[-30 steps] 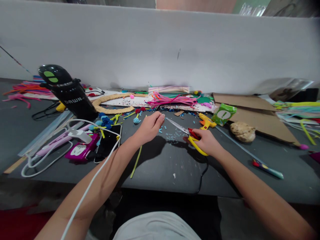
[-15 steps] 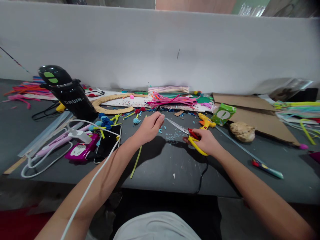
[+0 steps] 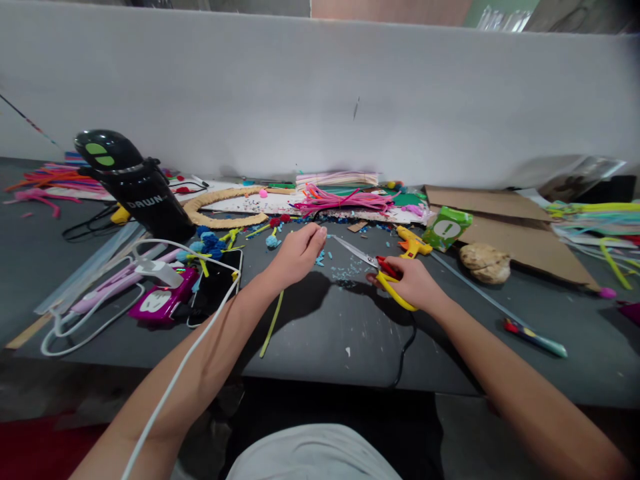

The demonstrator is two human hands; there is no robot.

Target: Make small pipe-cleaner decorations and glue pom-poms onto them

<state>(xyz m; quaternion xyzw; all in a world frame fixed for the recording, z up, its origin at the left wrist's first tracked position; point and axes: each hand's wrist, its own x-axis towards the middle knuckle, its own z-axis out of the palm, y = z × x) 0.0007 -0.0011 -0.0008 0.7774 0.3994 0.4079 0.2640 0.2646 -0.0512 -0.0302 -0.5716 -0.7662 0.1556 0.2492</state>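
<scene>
My right hand (image 3: 410,280) grips scissors (image 3: 390,280) with yellow and red handles. Their blades point left, with the tips close to the fingertips of my left hand (image 3: 303,250). That hand is closed in a pinch, and whatever it holds is too small to make out. Light blue clippings (image 3: 347,273) lie scattered on the dark table under the blades, with a few larger light blue bits (image 3: 320,259) beside my left fingers. A yellow-green pipe cleaner (image 3: 271,328) runs out from beneath my left forearm.
Pink pipe cleaners (image 3: 343,200) lie at the back. Right of the scissors are a yellow glue gun (image 3: 414,243), a green packet (image 3: 447,228) and cardboard (image 3: 530,250). On the left stand a black bottle (image 3: 145,193) and a purple power block (image 3: 163,297); a white cable (image 3: 185,363) crosses my left arm.
My left hand has shifted very slightly to the left. The scissors and my right hand stay nearly where they were.
</scene>
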